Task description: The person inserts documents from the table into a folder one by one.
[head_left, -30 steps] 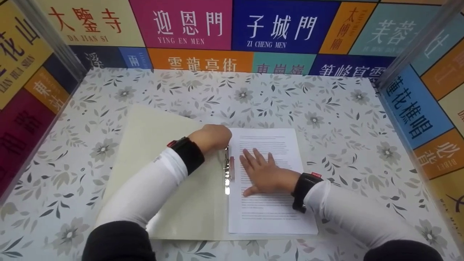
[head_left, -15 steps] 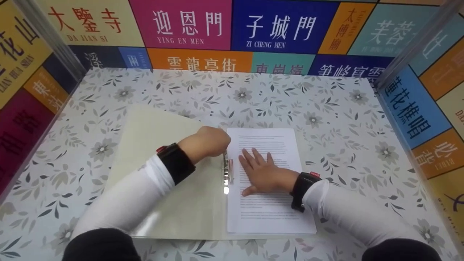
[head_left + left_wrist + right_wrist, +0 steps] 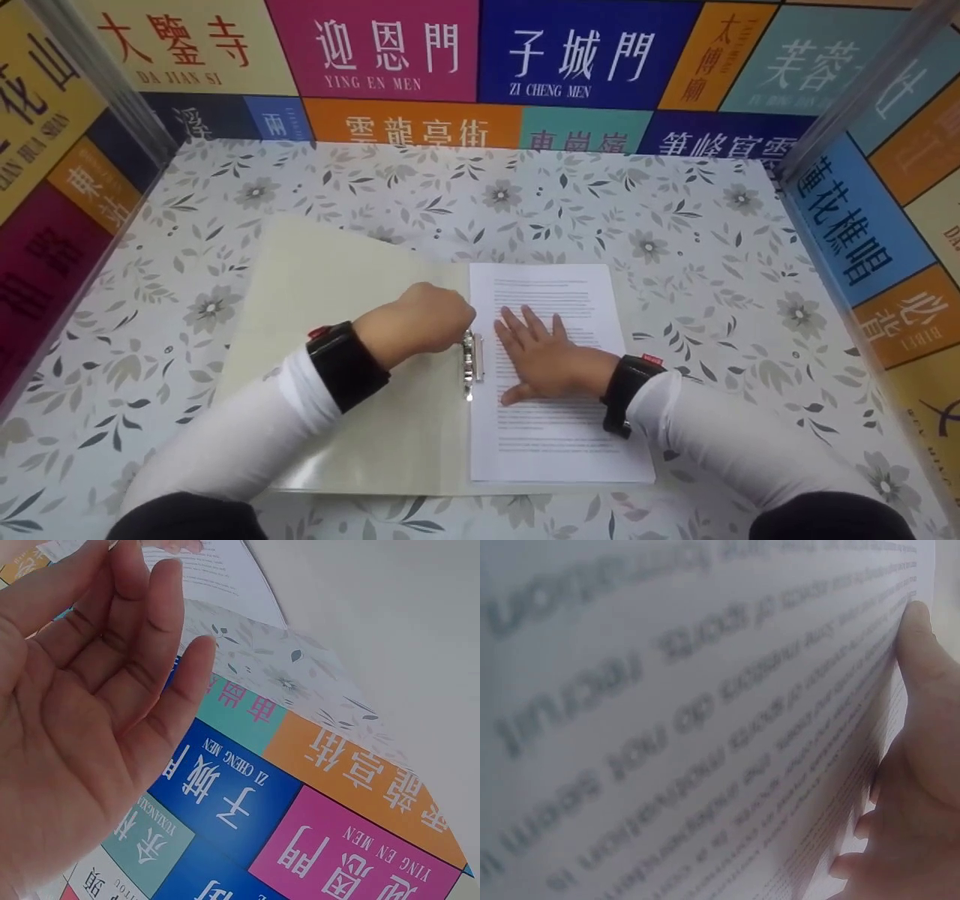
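An open cream ring-binder folder (image 3: 322, 270) lies on the table, a stack of printed paper (image 3: 555, 457) on its right side. Along the spine runs a shiny metal clip (image 3: 470, 367). My left hand (image 3: 420, 319) is at the far end of this clip, thumb and forefinger pinching there; the hand covers the pinched part. In the left wrist view the other fingers of the left hand (image 3: 97, 690) are loosely bent. My right hand (image 3: 547, 364) presses flat on the printed pages, fingers spread. Its thumb and fingertips (image 3: 922, 652) touch the sheet in the right wrist view.
The table (image 3: 390, 176) has a white cover with grey flowers and leaves. Upright panels with coloured blocks and large characters (image 3: 382, 49) close off the back and both sides. Black straps circle both wrists.
My left hand has moved down along the spine, toward the near side, and its forearm has shifted left and nearer. The right hand has stayed on the paper.
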